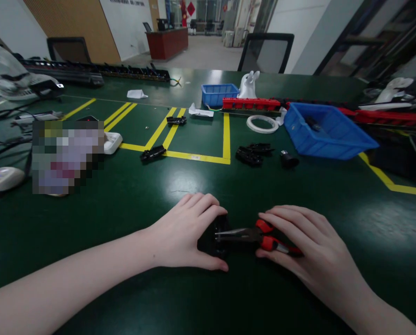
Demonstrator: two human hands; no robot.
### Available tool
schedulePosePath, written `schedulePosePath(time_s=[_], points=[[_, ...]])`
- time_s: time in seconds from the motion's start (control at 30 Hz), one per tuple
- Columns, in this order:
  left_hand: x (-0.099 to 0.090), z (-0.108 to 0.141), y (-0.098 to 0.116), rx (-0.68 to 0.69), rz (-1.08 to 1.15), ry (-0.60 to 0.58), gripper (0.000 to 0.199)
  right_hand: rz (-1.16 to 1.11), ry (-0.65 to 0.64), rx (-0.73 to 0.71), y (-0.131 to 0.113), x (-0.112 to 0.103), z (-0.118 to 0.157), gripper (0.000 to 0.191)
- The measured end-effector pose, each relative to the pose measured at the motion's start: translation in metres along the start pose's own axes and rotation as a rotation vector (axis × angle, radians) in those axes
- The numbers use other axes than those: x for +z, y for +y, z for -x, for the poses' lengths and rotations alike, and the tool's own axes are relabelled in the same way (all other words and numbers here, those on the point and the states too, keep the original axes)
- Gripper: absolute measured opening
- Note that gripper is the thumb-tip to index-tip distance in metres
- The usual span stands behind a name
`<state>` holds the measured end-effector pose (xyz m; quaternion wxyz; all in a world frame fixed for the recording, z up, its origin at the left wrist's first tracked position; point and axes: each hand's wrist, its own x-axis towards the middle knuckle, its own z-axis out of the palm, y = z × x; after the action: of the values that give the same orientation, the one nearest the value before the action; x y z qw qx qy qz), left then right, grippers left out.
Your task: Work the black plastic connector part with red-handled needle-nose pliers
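My left hand (pixel 194 235) curves around a small black plastic part (pixel 222 237) on the green table, fingers on its far side and thumb on its near side. In my right hand (pixel 309 242) is a pair of needle-nose pliers (pixel 244 235) with red handles, fingers wrapped round the grips. The pliers point left, and their slightly parted tips reach over the black part. Whether the tips grip anything is too small to tell. Much of the part is dark and partly covered by my left hand.
Black plastic pieces (pixel 250 155) and a black cylindrical piece (pixel 289 159) lie beyond my hands, near a large blue bin (pixel 328 132). A tape roll (pixel 262 123) and a small blue bin (pixel 219 94) stand farther back. At left are a white mouse (pixel 3 178) and cables.
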<state>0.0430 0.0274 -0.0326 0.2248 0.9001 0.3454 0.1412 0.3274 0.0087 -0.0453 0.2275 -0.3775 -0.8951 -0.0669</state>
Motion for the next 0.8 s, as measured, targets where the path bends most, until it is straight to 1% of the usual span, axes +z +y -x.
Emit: schedulePosePath(time_s=[0.17,0.3,0.5,0.8], points=[[0.0003,0.0005,0.0007,-0.012,-0.013,0.019,0.077,0.007,0.007,-0.032,0.0001,-0.0017,-0.0009,0.04],[-0.0003,0.0005,0.0014,-0.007,-0.011,0.022,0.075,-0.001,0.018,-0.02,-0.0004,-0.0021,-0.0021,0.041],[-0.0004,0.0003,0.0013,-0.001,-0.023,0.021,0.074,-0.007,0.025,-0.038,-0.0012,-0.003,-0.0037,0.041],[-0.0004,-0.0007,-0.001,0.021,-0.027,0.024,0.074,-0.063,-0.007,-0.021,-0.0016,-0.003,-0.0054,0.04]])
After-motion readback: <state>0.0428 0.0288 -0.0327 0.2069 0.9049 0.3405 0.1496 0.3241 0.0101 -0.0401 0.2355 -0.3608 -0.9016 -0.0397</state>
